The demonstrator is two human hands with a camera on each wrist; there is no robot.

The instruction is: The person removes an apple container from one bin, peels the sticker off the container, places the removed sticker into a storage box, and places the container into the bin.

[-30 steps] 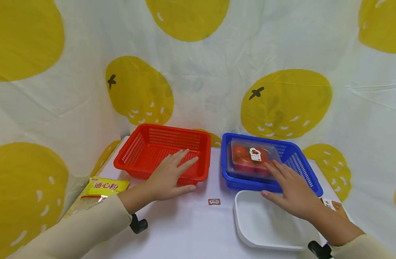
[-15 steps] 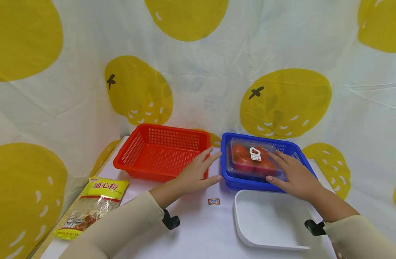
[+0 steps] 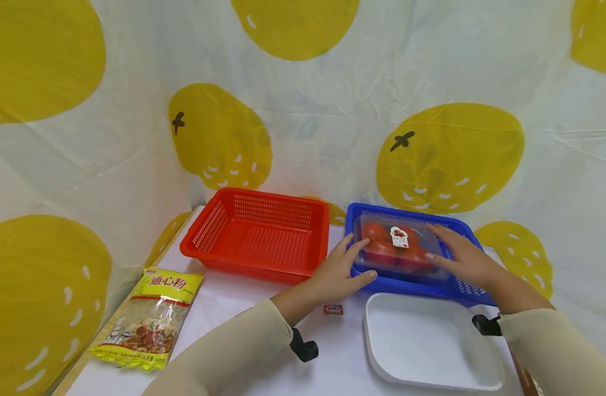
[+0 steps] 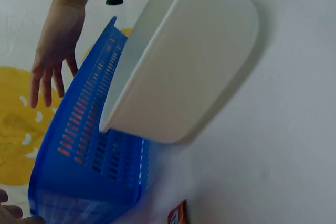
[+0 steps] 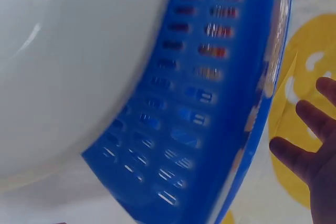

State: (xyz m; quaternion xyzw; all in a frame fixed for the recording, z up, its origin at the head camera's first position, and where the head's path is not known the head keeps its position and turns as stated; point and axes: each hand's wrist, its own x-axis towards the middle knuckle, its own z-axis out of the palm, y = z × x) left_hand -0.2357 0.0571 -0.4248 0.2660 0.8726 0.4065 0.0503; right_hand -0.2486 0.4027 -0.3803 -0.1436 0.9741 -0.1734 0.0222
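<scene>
A clear plastic box of tomatoes with a white label sits in the blue basket. At the basket's left front corner, my left hand reaches over the rim with fingers spread, close to the box's left side. My right hand hovers over the basket on the other side, fingertips at the box's right edge. Whether either hand touches the box cannot be made out. In the right wrist view, the right fingers are extended beyond the blue rim. Neither hand grips anything.
To the left stands a red basket. A yellow macaroni bag lies at the table's left edge. In front of the blue basket is a white tub, with a small red packet to its left. A fruit-print curtain hangs behind.
My left hand has moved right, from over the red basket to the tomato box's left side, uncovering the macaroni bag. My right hand has shifted slightly to the box's right edge.
</scene>
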